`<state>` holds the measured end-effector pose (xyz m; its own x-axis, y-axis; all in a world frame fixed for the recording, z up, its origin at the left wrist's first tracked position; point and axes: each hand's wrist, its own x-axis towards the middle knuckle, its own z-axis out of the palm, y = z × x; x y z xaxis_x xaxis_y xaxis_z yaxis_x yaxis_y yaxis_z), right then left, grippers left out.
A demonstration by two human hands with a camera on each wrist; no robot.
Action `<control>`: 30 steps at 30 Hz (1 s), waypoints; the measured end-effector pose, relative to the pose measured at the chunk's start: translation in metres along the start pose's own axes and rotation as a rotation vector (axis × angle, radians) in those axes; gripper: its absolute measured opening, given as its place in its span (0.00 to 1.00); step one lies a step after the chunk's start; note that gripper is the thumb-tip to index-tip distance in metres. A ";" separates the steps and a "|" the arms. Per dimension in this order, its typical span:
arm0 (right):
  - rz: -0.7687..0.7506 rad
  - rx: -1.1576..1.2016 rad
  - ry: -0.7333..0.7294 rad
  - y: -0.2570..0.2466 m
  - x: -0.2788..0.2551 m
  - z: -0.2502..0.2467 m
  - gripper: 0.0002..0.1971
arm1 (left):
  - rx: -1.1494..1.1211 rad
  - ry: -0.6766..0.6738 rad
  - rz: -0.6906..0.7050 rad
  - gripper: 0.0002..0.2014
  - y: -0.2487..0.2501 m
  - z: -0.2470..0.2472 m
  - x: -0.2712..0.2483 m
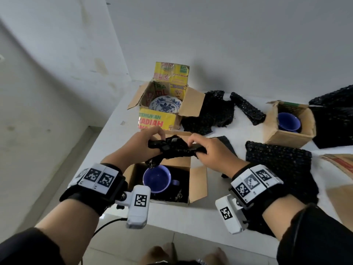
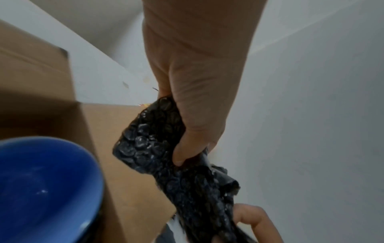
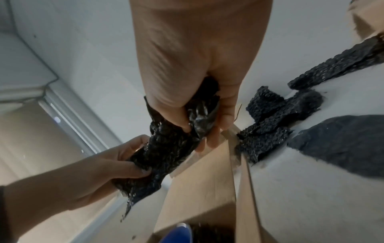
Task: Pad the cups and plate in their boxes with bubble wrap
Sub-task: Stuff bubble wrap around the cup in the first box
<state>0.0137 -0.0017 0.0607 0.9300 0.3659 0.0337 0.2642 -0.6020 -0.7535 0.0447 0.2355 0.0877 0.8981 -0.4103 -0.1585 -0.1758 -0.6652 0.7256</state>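
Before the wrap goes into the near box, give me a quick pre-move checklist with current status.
1. Both hands hold the bubble wrap strip: ok, left hand and right hand grip its two ends.
2. Strip is above the near box: ok, one end dangles over the blue cup.
3. Box flaps open: ok.
4. Padding already in the box: ok, black wrap lies beside the cup.
5. Cup upright: ok, its mouth faces up.
6. Room left around the cup for this strip: cannot tell, the dark interior hides the gaps.
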 end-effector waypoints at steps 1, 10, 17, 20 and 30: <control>-0.028 -0.036 -0.007 -0.005 0.001 0.008 0.17 | 0.007 0.023 -0.014 0.16 -0.009 0.001 -0.005; -0.203 -0.490 0.201 -0.026 0.023 0.071 0.19 | 0.128 0.320 -0.161 0.13 -0.064 0.009 -0.038; -0.094 -0.362 0.221 -0.032 0.033 0.103 0.19 | 0.210 0.342 -0.263 0.09 -0.083 0.020 -0.055; -0.070 -0.279 0.154 -0.038 0.035 0.111 0.16 | 0.259 0.356 -0.213 0.06 -0.095 0.024 -0.059; -0.173 -0.505 -0.102 -0.051 0.025 0.137 0.23 | -0.537 0.156 -0.269 0.22 -0.119 0.016 -0.073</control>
<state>-0.0117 0.1355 0.0102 0.8392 0.5419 0.0461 0.5245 -0.7839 -0.3321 -0.0058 0.3348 0.0021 0.9381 -0.1488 -0.3127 0.2562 -0.3093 0.9158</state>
